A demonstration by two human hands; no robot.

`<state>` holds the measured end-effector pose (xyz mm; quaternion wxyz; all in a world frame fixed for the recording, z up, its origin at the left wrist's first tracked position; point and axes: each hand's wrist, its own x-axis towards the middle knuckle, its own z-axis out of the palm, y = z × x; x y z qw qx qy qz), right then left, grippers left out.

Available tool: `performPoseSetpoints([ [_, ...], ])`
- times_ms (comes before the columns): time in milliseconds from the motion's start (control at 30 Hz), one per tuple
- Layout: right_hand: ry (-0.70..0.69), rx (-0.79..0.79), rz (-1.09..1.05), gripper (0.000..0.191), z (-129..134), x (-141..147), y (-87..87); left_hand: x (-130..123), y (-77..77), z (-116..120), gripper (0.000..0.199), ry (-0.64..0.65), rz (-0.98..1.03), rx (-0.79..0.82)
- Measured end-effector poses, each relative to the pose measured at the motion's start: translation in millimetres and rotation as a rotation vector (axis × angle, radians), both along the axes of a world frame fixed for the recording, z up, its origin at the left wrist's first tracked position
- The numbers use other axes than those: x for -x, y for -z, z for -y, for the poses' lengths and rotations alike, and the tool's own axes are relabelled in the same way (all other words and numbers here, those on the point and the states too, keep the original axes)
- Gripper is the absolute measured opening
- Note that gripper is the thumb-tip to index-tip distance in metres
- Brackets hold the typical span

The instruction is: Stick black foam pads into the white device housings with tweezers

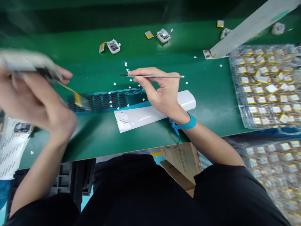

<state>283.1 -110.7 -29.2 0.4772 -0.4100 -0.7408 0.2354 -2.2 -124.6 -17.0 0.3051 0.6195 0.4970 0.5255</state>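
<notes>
My left hand (47, 100), smeared by motion at the left, is closed round a white device housing (25, 59). From it a small yellow-edged battery (78, 99) dangles on a thin lead. My right hand (163, 91) grips a pair of slim metal tweezers (157, 76), their dark tips pointing left over the green bench. Beneath the right wrist lies a curled white backing sheet (141, 118). Beside it, a sheet of black adhesive strips (109, 101) lies flat, partly behind the hanging battery. Small white tabs (114, 84) are scattered around the tweezers.
Opened white housings with batteries (113, 46) (163, 35) stand toward the back. A clear tray of batteried units (265, 84) sits at right, another below it. A slanted white metal post (246, 31) rises near the tray. Printed paper (11, 150) lies at far left.
</notes>
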Motion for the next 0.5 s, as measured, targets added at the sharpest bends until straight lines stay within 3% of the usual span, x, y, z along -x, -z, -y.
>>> performPoseSetpoints([
  [67, -0.008, -0.013, 0.01, 0.028, 2.1, -0.1, -0.6, 16.5, 8.9, -22.1, 0.035, -0.038, 0.205, -0.026],
  [167, -0.069, -0.041, 0.013, 0.024, 2.9, -0.8, 1.9, 32.0, 21.4, -40.7, 0.026, 0.136, 0.407, 0.387],
  [233, -0.092, -0.078, 0.004, 0.024, 3.1, -2.0, 4.5, 27.2, 20.7, -36.5, 0.021, 0.192, 0.475, 0.528],
  [400, -0.094, -0.181, 0.053, 0.027, 11.3, -6.8, 0.4, -15.2, -3.6, -4.1, 0.014, 0.244, 0.479, 0.553],
  [500, -0.102, -0.174, 0.161, 0.027, 21.3, -8.6, -7.9, -32.0, -6.5, 5.7, 0.012, 0.163, 0.386, 0.438],
])
